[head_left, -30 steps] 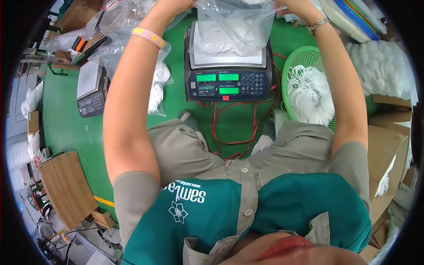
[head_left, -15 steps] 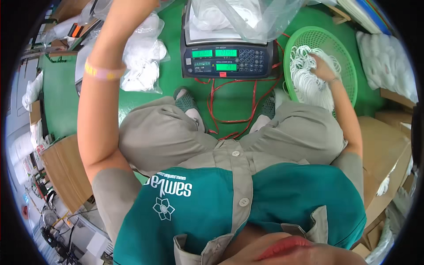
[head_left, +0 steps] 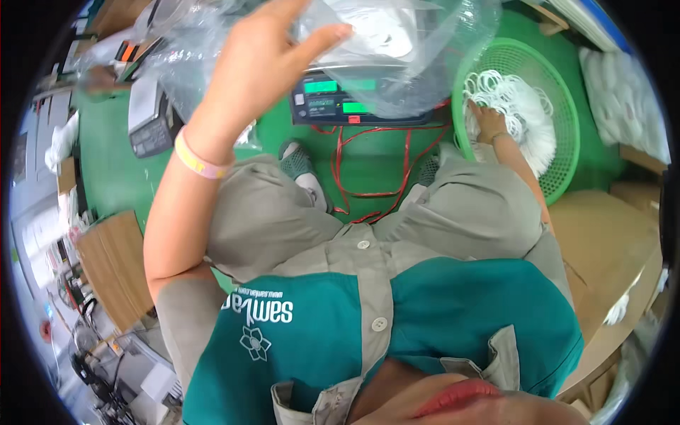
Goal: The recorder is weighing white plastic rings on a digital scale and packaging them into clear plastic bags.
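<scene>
My left hand (head_left: 265,60) is over the digital scale (head_left: 361,106), thumb stretched out and spread from the fingers, which the top edge partly cuts off. Clear plastic bags (head_left: 453,42) lie around it and drape over the scale. White looped cord (head_left: 382,32) rests on the scale, partly under plastic. My right hand (head_left: 490,126) is inside the green mesh basket (head_left: 563,134), with its fingers closed in among the loops of white cord (head_left: 528,134). Its fingertips are partly hidden by the loops.
Red ribbon-like strap (head_left: 368,195) lies on the green floor between my feet. A second scale (head_left: 150,124) stands at the left. Cardboard boxes (head_left: 602,234) are close on the right, and a clear bag of white bundles (head_left: 623,103) lies beyond the basket.
My left hand has come down and to the right into view, with clear plastic spread over the scale and the left side. My right hand has shifted left and slightly nearer within the basket.
</scene>
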`<state>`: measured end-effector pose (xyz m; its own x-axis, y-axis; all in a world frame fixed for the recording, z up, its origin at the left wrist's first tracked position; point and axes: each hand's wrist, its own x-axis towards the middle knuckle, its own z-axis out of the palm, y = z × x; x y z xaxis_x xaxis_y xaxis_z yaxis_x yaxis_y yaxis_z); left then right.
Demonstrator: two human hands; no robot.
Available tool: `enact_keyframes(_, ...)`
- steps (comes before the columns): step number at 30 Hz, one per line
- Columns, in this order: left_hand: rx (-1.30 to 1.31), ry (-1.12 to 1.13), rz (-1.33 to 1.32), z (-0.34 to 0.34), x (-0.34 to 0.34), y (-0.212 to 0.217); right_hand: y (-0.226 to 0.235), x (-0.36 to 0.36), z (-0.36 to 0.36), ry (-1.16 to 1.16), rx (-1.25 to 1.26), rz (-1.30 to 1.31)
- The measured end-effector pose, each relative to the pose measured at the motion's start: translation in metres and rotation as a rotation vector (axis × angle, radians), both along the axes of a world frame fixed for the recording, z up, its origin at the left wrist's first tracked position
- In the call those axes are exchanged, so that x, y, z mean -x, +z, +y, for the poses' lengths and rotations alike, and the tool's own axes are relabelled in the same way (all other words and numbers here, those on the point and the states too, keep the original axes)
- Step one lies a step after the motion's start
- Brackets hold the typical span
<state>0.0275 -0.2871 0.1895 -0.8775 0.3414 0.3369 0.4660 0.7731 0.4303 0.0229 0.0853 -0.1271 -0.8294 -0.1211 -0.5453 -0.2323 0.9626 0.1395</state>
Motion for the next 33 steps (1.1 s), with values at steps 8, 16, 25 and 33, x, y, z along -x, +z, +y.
enact_keyframes(8,-0.737,-0.002,-0.178,-0.056,0.149,0.041,0.021,0.003,0.038,0.082,-0.109,-0.044)
enact_keyframes(16,0.057,0.330,0.001,-0.016,0.067,0.025,0.030,0.011,0.069,-0.462,0.421,0.509)
enact_keyframes(25,0.287,0.141,0.266,-0.027,0.060,-0.004,0.204,0.025,0.030,-0.389,1.015,1.241)
enact_keyframes(33,-0.156,0.173,-0.193,-0.014,0.067,0.011,0.319,0.062,-0.169,0.191,1.472,0.769)
